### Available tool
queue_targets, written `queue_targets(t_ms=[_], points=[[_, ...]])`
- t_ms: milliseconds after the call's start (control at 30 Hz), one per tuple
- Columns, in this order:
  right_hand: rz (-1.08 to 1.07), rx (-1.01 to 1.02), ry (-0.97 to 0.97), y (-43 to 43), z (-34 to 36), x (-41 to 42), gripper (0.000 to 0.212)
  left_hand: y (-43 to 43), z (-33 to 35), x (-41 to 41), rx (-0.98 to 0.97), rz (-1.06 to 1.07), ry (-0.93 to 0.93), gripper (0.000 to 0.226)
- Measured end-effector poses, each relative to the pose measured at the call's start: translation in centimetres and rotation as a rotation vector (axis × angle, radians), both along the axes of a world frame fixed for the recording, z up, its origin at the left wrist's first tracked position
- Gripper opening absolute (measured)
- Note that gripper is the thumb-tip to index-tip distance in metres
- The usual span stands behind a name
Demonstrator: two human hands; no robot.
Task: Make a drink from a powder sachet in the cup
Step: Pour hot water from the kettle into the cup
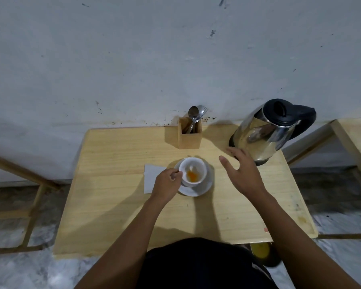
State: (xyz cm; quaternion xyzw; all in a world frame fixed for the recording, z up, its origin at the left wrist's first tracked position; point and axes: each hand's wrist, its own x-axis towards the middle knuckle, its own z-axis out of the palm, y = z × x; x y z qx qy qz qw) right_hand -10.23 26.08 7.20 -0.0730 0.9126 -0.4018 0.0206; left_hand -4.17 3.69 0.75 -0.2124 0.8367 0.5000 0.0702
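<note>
Left hand (167, 183): pinches cup (193, 171) handle, steadying it for pouring.
Cup: orange powder (191, 175) inside, on saucer (204, 187).
Right hand (243, 172): spread open, empty, near kettle (265, 130), far right.

cup (193, 171): white, with an orange patch of powder (191, 175) at its bottom
saucer (198, 189): white, plain
napkin (151, 180): white, left of the cup
counter (117, 184): pale yellow wood with fine straight grain
cutlery holder (190, 134): light wood, same tone as the counter
spoon (193, 112): grey metal
kettle (265, 130): shiny silver body, black lid, handle and base
wall (133, 59): pale blue-grey, flecked with dark marks
floor (13, 268): mottled grey and white
</note>
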Motion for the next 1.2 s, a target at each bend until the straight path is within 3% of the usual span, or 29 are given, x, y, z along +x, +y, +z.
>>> queue_targets(t_ms=[233,367,567,933,1067,1200], points=[[-0.147,-0.025,0.198,6.5,3.2,-1.9,0.027,2.5,0.1,-0.2,0.046,0.286,0.043,0.016],[-0.255,-0.054,0.257,9.8,5.3,-4.2,0.034,3.9,-0.1,-0.4,0.042,0.396,0.055,0.013],[-0.198,-0.035,0.14,14.2,5.7,-9.9,0.058,5.4,0.3,-0.9,0.014,0.493,0.042,0.019],[0.087,0.075,0.01,17.0,6.7,-17.8,0.061,6.1,0.4,-1.1,-0.095,0.522,0.028,0.02],[0.17,0.024,-0.089,18.0,7.2,-19.7,0.057,6.8,0.3,-1.2,-0.142,0.534,0.027,0.022],[0.218,0.029,-0.174,18.6,7.2,-21.1,0.066,7.5,0.8,-1.3,-0.136,0.57,0.02,0.023]])
